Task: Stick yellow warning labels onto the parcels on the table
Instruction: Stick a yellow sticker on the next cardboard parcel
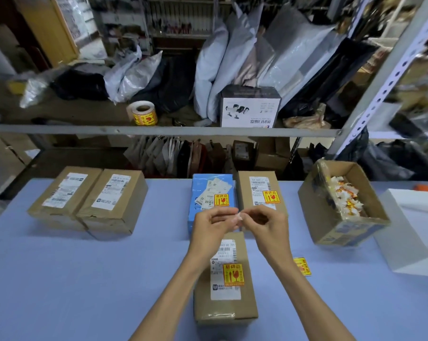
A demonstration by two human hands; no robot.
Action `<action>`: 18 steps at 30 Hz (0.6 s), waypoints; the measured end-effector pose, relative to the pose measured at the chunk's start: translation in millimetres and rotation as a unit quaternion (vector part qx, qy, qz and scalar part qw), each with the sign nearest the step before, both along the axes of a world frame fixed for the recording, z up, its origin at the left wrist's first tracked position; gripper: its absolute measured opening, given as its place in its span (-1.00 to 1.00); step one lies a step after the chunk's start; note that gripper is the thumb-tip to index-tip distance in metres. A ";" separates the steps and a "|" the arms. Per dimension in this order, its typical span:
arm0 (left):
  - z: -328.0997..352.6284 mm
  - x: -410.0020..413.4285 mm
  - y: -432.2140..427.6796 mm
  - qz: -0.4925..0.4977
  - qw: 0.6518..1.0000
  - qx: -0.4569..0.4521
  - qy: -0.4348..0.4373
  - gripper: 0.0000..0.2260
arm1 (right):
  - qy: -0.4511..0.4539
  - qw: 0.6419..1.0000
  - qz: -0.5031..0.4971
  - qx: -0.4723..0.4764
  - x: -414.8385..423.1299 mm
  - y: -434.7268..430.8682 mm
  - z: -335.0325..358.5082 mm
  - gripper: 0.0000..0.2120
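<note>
1. Bottom centre: the near parcel [226, 303] on the counter [85, 279] carries a yellow label [233, 274]; a loose label [302, 265] lies to its right.
2. Centre: the left hand [209, 230] and right hand [264, 227] pinch one white scrap [239, 217] between their fingers.
3. Behind: the blue parcel [203, 185] and far brown parcel [245, 193] are labelled.

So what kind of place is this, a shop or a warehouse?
Probably a packing room for mail orders: brown parcels with shipping labels lie on the blue table, a roll of yellow warning labels sits on the metal shelf, and grey mailer bags stand alongside.
</note>
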State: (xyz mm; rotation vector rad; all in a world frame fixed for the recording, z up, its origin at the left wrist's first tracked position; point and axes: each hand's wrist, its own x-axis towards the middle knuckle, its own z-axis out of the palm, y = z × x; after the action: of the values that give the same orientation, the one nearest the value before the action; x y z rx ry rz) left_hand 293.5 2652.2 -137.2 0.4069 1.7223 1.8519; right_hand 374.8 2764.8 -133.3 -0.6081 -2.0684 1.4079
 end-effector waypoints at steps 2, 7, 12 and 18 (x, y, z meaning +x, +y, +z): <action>0.1 -0.8 0.8 0.015 1.000 -0.006 0.003 -0.85 | 0.011 1.000 0.014 -0.023 1.5 -3.1 2.2 -0.89; -1.8 -4.8 -0.1 0.038 0.999 -0.025 0.018 -0.90 | 0.017 0.998 0.031 -0.054 7.9 -9.3 0.3 -0.91; -0.4 -4.5 2.6 0.021 0.998 -0.057 0.032 -0.88 | 0.026 0.989 -0.016 -0.143 9.4 -13.1 -5.7 -0.92; -4.7 0.0 3.9 0.026 0.999 -0.029 0.009 -0.82 | 0.045 0.963 -0.046 -0.263 5.8 -9.7 -9.6 -0.92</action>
State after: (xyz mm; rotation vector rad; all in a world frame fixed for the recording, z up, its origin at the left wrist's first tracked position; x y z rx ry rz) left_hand 293.4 2656.1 -141.9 0.3599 1.8101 1.8348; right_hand 380.6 2755.1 -142.9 -0.8195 -1.5674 1.9031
